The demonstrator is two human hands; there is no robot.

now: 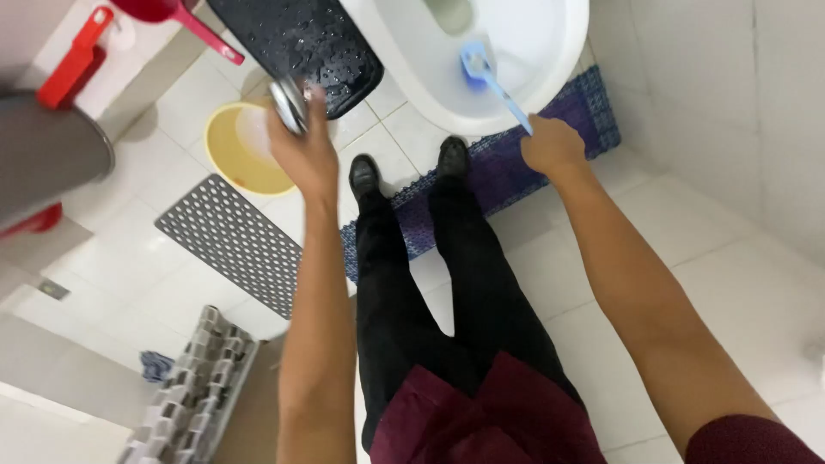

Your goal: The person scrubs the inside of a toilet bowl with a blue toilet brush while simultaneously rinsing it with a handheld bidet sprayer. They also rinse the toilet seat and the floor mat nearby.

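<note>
One white toilet bowl [516, 51] anchors the room, and three mats lie around it: a black one [301, 43] to its left, a grey perforated one [232, 241] further left and nearer me, a purple one [516, 163] at its foot. One yellow basin [245, 150] sits left of the bowl. The right hand [550, 146] is closed round one blue brush [490, 77], whose head is inside the bowl. The left hand [305, 150] grips one shiny round metal object [290, 105] left of the bowl.

toilet bowl [550, 51] glossy ceramic | brush [481, 69] blue plastic | sprayer head [290, 105] shiny metal | floor tiles [713, 258] glossy
</note>
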